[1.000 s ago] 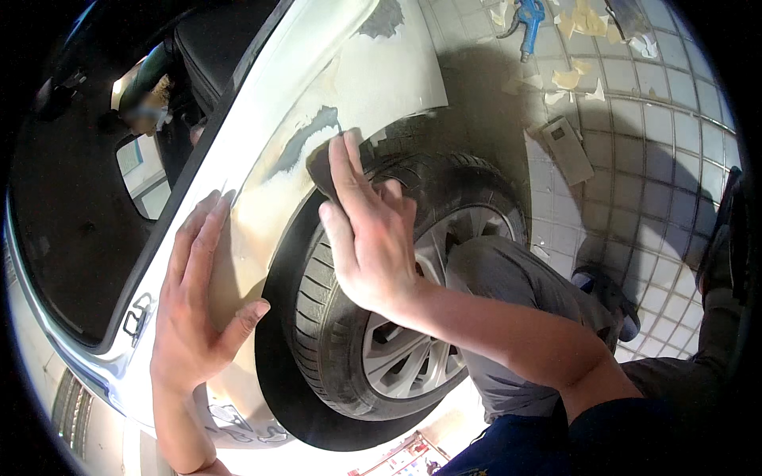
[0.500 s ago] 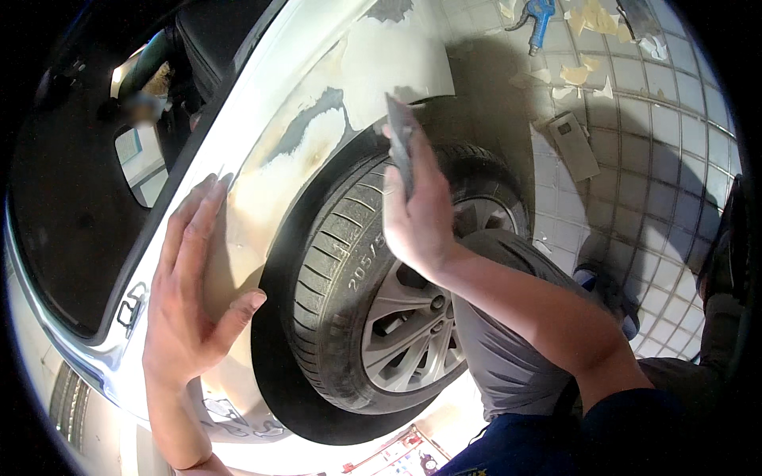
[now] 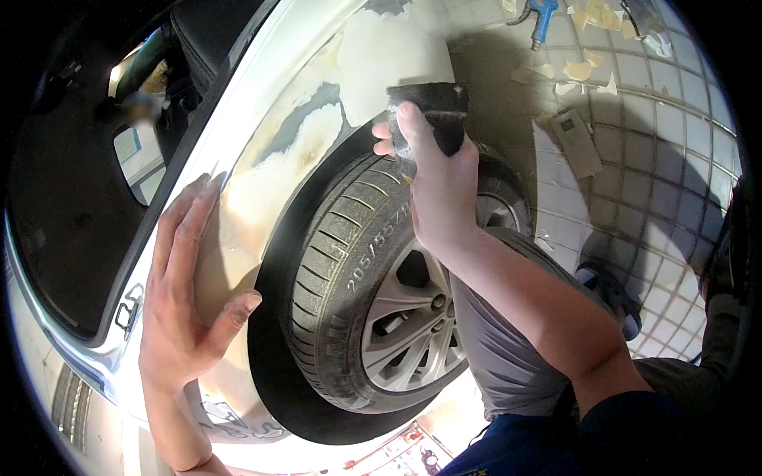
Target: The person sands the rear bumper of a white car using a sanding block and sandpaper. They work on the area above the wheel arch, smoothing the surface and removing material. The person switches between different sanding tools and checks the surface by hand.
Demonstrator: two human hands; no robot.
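My left hand [image 3: 184,297] lies on the white car's rear body panel [image 3: 238,218] above the wheel arch, fingers stretched out and thumb spread, holding nothing. Above the tyre [image 3: 329,274], my right hand [image 3: 444,194] grips a dark, dusty sanding pad [image 3: 446,119]. My thumb presses its near face and some fingertips show past its left edge. The pad's broad face is turned up into view, apart from the panel as far as I can see. Grey and brownish sanded patches [image 3: 305,119] mark the white paint around the arch.
A spoked wheel rim [image 3: 413,317] is beside my bent knee [image 3: 508,333]. On the tiled floor lie a blue air gun [image 3: 542,22], torn masking paper [image 3: 595,16] and a flat rectangular box [image 3: 577,143]. Another person's dark-clothed leg [image 3: 721,325] shows at the far right.
My right hand has moved slightly right and turned, so the sanding pad went from edge-on to showing its broad face. My left hand stays nearly in place on the panel.
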